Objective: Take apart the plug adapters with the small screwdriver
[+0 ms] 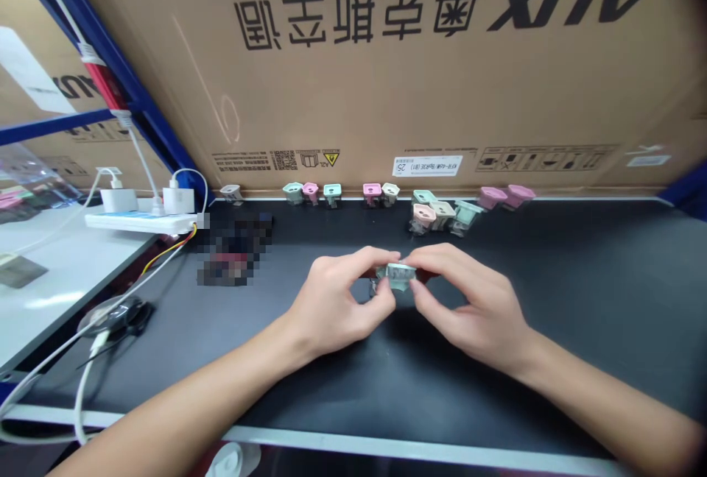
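Note:
My left hand [342, 304] and my right hand [464, 300] meet at the middle of the black bench top [552, 300]. Their fingertips pinch a small pale green plastic plug adapter [401, 275] from both sides, and my fingers hide much of it. A dark metal-looking part [374, 287] shows just below it, near my left fingers. Several pastel adapters [309, 193] stand in a row along the back of the bench. A group of green, cream and pink ones [436, 213] stands beyond my right hand.
A large cardboard box [387, 57] printed AUX stands along the back of the bench. At the left are a white power strip [141, 221] with white chargers and cables, and a pixelated, unreadable patch [235, 249]. A white table [60, 278] lies further left. The bench has a pale front edge [387, 444].

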Available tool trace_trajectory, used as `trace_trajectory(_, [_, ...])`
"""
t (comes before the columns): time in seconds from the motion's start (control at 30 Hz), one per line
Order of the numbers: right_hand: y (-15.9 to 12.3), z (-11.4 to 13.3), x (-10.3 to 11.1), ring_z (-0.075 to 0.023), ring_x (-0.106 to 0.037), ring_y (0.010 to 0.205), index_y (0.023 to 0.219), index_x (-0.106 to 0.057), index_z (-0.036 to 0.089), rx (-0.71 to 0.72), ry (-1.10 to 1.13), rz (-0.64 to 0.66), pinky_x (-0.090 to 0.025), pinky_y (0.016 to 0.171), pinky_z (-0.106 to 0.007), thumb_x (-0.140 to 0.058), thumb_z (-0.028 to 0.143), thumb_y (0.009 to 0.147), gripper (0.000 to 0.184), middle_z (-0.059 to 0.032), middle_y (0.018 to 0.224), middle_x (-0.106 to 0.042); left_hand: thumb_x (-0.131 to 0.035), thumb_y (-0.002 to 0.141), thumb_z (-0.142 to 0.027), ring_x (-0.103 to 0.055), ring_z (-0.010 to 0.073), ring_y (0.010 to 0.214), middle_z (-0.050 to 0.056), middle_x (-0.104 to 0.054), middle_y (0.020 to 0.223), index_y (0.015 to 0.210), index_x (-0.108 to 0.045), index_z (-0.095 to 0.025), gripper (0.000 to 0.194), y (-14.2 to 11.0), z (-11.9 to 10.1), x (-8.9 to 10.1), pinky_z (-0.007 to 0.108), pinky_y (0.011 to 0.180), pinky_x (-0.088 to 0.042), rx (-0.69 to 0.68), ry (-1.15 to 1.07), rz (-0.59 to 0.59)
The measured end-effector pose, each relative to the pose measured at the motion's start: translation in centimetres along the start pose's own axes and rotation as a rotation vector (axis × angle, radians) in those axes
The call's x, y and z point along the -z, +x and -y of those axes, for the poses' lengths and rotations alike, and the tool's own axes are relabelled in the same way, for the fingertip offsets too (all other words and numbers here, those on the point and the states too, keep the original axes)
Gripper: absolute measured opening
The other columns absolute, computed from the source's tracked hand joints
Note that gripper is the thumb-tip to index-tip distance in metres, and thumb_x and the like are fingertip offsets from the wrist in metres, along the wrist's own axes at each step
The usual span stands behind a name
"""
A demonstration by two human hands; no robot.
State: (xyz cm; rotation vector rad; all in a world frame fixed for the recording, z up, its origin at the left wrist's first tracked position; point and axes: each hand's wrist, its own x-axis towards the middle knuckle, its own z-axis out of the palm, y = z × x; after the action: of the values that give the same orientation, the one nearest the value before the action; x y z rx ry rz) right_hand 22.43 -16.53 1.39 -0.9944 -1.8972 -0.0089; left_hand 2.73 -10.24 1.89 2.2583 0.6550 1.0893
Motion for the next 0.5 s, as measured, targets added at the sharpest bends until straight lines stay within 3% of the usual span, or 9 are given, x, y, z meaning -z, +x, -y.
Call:
trace_trajectory(0.27, [0.39,0.02,-0.14,-0.0169,-0.071,0.090,0.115,-0.067,0.022,0.040,-0.078,-0.048,-0.058,0.083,-0.029,-0.066,0.006,0.088,0.031,-0.0049,0.104,-0.074,-0.064,0.083,-0.014,-0.076,0.0149,0.082,0.002,-0.080,0.095,0.114,-0.074,-0.017,0.032,0.07,-0.05,-0.25,0.025,0.085,-0.064,0.055,-0.069,-0.015])
trace_trajectory(0.5, [0.18,-0.14,-0.13,-0.0186,-0.068,0.081,0.124,-0.059,0.027,-0.023,-0.082,0.059,-0.057,0.073,-0.032,-0.060,0.008,0.091,0.038,-0.0039,0.097,-0.069,-0.064,0.084,-0.015,-0.073,0.0123,0.075,-0.002,-0.078,0.088,0.103,-0.073,-0.018,0.022,0.32,-0.29,-0.05,0.022,0.078,-0.062,0.049,-0.057,0.008])
